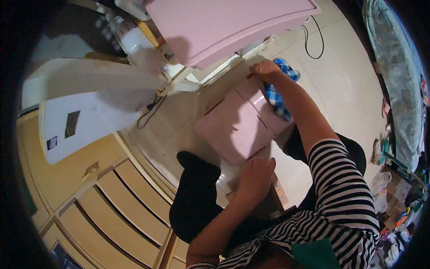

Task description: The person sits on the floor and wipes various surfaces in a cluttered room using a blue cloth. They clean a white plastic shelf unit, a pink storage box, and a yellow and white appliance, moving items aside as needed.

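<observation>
We should press evenly on the pink box: left hand open by its near edge, right hand curled at the far end; we cannot tell its grasp.

One left hand at 5 o'clock and one right hand at 1 are seen with one large pink plastic piece at 12, one smaller pink box at center, one checked cloth at 2, and two cords: one black cord at 2, one looped cord at 10.
</observation>
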The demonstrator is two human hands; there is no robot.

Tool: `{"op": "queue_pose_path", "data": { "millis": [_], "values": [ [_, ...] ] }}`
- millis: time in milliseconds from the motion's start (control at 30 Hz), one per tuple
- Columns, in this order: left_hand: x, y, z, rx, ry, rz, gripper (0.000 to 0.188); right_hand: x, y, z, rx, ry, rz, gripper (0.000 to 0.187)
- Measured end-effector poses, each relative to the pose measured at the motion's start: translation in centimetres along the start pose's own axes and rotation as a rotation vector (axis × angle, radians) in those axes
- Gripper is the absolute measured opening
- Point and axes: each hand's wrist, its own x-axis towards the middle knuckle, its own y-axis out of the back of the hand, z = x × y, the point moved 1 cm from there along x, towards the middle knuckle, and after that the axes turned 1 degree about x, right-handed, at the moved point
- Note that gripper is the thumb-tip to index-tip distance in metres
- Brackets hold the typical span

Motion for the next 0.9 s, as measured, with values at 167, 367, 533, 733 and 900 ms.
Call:
{"op": "queue_pose_path", "data": {
  "millis": [167,367,533,733,900],
  "values": [
    [0.4,-0.1,-0.1,0.049,-0.008,-0.125,0.046,-3.2,-1.2,0.2,0.163,-0.190,0.135,0.047],
    [-0.1,-1.2,-0.1,0.108,-0.031,0.005,0.039,-6.2,-2.1,0.1,0.548,-0.694,0.446,0.052],
    [0.6,0.1,-0.3,0.003,0.006,-0.124,0.042,-12.4,-6.5,4.7,0.514,-0.934,0.370,0.059],
    [-0.5,0.0,-0.5,0.074,-0.005,-0.073,0.049,-19.1,-7.4,6.1,0.686,-1.104,0.079,0.071],
    [-0.7,2.1,0.3,0.049,-0.017,-0.084,0.048,-20.3,-7.1,6.4,0.614,-1.027,0.070,0.070]
  ]
}}
